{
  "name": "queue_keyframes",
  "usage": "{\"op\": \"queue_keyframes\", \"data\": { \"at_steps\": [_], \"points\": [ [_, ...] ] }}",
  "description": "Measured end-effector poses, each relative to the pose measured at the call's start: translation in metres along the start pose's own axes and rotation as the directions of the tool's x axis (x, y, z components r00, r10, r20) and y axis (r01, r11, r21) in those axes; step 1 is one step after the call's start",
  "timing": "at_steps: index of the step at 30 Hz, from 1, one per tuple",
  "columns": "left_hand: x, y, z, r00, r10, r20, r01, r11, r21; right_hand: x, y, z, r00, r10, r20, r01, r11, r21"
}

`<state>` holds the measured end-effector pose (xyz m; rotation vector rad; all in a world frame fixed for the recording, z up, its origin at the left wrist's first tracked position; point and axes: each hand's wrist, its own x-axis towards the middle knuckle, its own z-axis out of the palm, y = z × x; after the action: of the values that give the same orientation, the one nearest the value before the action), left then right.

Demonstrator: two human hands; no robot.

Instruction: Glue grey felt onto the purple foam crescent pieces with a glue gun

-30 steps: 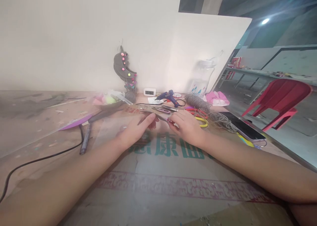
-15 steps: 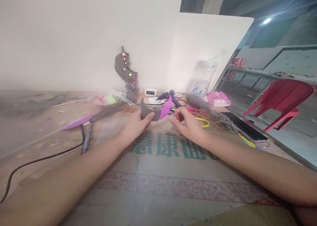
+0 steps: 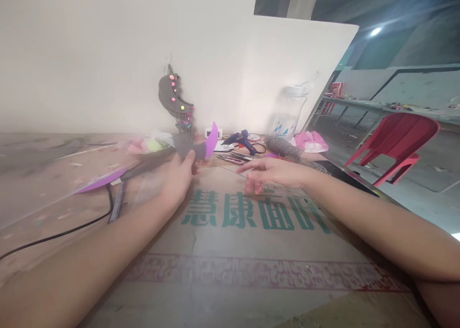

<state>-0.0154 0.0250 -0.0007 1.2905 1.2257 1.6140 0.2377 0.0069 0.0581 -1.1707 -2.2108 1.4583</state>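
Note:
In my left hand (image 3: pixel 178 175) is a crescent (image 3: pixel 196 150), its body wrapped in grey yarn and its pointed end bare and purple. Thumb and fingers pinch the wrapped part, held above the table. My right hand (image 3: pixel 271 173) is off to the right of the crescent, palm down, with the index finger reaching left and the other fingers curled. A thin strand of grey yarn (image 3: pixel 230 169) runs from near the crescent to these fingers, which appear to grip it; motion blurs them. A grey yarn skein (image 3: pixel 283 147) lies behind the right hand.
A blue glue gun (image 3: pixel 241 140), scissors (image 3: pixel 232 160) and a white clock (image 3: pixel 212 132) lie at the back. A finished-looking crescent with pompoms (image 3: pixel 172 96) hangs on the white board. A clear bottle (image 3: pixel 287 110), pink bag (image 3: pixel 311 141) and black phone (image 3: pixel 347 177) are at right; a black cable (image 3: pixel 68 237) crosses the left.
The left hand has moved left with the crescent. My right hand has turned palm down and its fingers have stretched leftward, with the strand drawn straighter between the hands. The view has shifted slightly.

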Motion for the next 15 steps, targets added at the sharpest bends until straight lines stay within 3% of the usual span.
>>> {"op": "queue_keyframes", "data": {
  "at_steps": [2,4,6,8,10,15],
  "points": [
    [0.005,-0.004,-0.001,1.0,-0.017,-0.022,0.016,0.998,-0.06,-0.012,-0.014,-0.006,0.974,0.054,0.222,-0.029,0.993,-0.118],
    [0.007,-0.007,-0.002,0.998,-0.046,-0.047,0.042,0.995,-0.086,-0.023,-0.025,-0.017,0.967,0.071,0.245,0.01,0.949,-0.314],
    [0.008,-0.007,-0.003,0.998,-0.052,-0.042,0.048,0.994,-0.094,-0.032,-0.03,-0.035,0.998,0.029,0.049,0.0,0.865,-0.502],
    [0.008,-0.006,-0.003,0.998,-0.051,-0.038,0.048,0.995,-0.091,-0.04,-0.028,-0.056,0.974,-0.02,-0.226,-0.127,0.778,-0.616],
    [0.007,-0.006,-0.003,0.996,-0.067,-0.052,0.062,0.994,-0.089,-0.046,-0.021,-0.078,0.897,-0.029,-0.442,-0.291,0.714,-0.637],
    [0.008,-0.005,-0.003,0.994,-0.097,-0.057,0.09,0.99,-0.113,-0.053,0.006,-0.116,0.66,-0.01,-0.751,-0.53,0.702,-0.475]
  ]
}}
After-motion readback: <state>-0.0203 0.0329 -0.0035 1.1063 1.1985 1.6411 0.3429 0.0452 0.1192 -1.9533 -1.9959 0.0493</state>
